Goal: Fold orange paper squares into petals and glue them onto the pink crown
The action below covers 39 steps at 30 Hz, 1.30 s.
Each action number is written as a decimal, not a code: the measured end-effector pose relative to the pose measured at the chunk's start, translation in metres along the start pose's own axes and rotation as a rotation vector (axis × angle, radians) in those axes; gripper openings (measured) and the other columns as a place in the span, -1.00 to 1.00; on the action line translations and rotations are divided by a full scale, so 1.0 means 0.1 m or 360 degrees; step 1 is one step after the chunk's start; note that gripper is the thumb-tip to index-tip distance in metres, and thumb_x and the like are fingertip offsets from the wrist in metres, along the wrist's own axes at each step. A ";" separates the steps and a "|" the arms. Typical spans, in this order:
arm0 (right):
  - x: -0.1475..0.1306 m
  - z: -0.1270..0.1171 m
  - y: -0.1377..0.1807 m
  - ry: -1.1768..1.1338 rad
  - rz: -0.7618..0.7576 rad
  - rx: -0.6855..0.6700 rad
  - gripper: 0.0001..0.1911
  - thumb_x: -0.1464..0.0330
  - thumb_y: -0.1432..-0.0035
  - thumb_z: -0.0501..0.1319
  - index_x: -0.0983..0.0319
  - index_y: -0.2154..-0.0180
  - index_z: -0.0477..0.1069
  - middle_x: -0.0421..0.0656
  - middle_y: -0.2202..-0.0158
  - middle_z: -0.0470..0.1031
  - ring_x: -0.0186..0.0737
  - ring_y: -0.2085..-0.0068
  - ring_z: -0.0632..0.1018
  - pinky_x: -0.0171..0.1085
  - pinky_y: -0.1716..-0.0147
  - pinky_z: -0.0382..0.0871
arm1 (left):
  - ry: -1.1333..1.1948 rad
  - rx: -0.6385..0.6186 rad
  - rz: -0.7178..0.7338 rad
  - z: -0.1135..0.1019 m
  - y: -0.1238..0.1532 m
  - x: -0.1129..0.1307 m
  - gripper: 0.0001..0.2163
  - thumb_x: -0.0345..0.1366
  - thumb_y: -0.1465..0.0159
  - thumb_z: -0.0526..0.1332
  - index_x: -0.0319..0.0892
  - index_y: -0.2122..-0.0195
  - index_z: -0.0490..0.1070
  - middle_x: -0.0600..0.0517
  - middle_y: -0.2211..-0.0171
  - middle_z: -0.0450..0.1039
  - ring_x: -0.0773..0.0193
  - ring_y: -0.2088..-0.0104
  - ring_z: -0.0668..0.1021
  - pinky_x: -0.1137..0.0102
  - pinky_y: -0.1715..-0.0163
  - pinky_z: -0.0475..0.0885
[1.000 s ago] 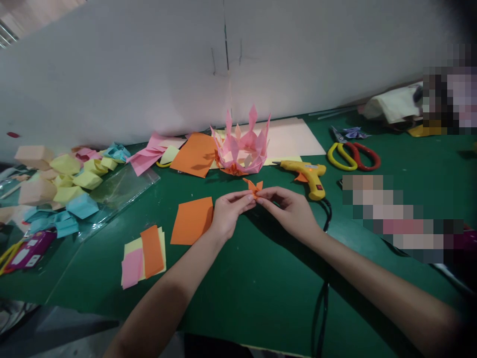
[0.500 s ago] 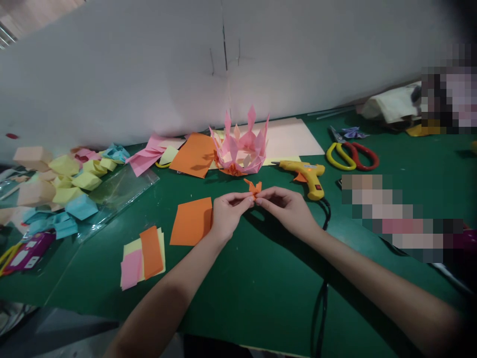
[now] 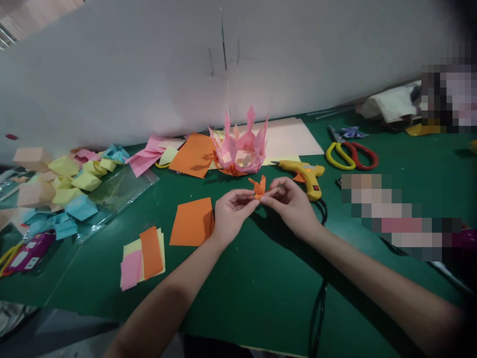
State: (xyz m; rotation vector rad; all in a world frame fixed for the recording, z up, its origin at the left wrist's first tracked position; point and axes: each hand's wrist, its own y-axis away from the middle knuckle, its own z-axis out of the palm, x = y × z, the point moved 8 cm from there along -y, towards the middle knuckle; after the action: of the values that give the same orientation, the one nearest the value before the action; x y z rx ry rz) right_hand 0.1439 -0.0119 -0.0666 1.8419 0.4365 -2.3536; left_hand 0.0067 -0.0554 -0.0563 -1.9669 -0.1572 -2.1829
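Bearings: clock face centred on the orange folded piece, 12 o'clock pointing away from the person.
Orange folded piece (image 3: 258, 187): held just above the counter (image 3: 261, 293), near its middle, points standing up, pinched at its lower end from both sides.
Left hand (image 3: 230, 215): at 8 o'clock of the piece. Thumb and forefinger are closed on its lower left edge, the other fingers loosely curled.
Right hand (image 3: 294, 206): at 4 o'clock. Thumb and forefinger tips are closed on the lower right edge, the remaining fingers bent.
Pink paper crown (image 3: 240, 146): at 11 o'clock, near, upright on the counter, spikes up.
Glue gun (image 3: 302, 172): between 2 and 3 o'clock, lying just beyond the right hand, nozzle pointing left.
Cord (image 3: 317, 308): black, runs from the glue gun toward 5 o'clock, passing under the right forearm.
Orange square (image 3: 192, 222): at 8 o'clock, flat, its right edge meeting the left hand.
Orange sheet (image 3: 194, 154): at 10 o'clock, flat, just beside the crown.
Pale sheet (image 3: 294, 136): at 1 o'clock, flat, behind the crown.
Scissors (image 3: 352, 155): between 2 and 3 o'clock, well apart, yellow and red handles.
Paper strips (image 3: 143, 256): at 8 o'clock, well apart, a small stack of yellow, pink and orange.
Folded paper pile (image 3: 67, 184): at 9 o'clock, far left, beside a clear plastic bag (image 3: 119, 188).
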 end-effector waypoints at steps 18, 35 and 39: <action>-0.05 0.05 0.04 0.0370 -0.0142 -0.0055 -0.75 0.23 0.03 0.35 0.20 0.40 0.35 -0.24 0.46 0.42 -0.33 0.43 0.47 -0.31 0.41 0.42 | -0.0178 0.0120 0.0126 -0.04 0.02 0.08 -0.71 -0.35 -0.04 0.33 -0.18 0.18 0.38 0.06 0.46 0.52 0.35 0.44 0.56 0.42 0.33 0.48; -0.43 0.17 0.20 0.1133 -0.0748 -0.0011 -0.90 0.39 -0.16 0.19 0.19 0.29 0.49 -0.12 0.32 0.55 -0.24 0.30 0.55 -0.25 0.30 0.45 | -0.0253 0.0076 0.0208 -0.05 0.00 0.10 -0.91 -0.33 -0.09 0.31 -0.19 0.37 0.53 -0.02 0.34 0.58 0.27 0.30 0.59 0.31 0.20 0.51; -0.31 0.07 0.15 0.0945 -0.0474 0.0063 -0.89 0.34 -0.14 0.20 0.19 0.29 0.48 -0.14 0.33 0.56 -0.25 0.33 0.54 -0.25 0.31 0.45 | -0.0513 0.0041 0.0438 -0.01 0.05 0.21 -0.87 -0.36 -0.10 0.31 -0.16 0.30 0.52 -0.01 0.34 0.56 0.29 0.33 0.58 0.35 0.28 0.53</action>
State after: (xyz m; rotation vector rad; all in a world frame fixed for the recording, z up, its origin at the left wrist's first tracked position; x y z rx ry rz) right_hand 0.1489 -0.0306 -0.0378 2.6461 0.7709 -1.9261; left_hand 0.0050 -0.0625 -0.0362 -2.1669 0.0384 -1.6815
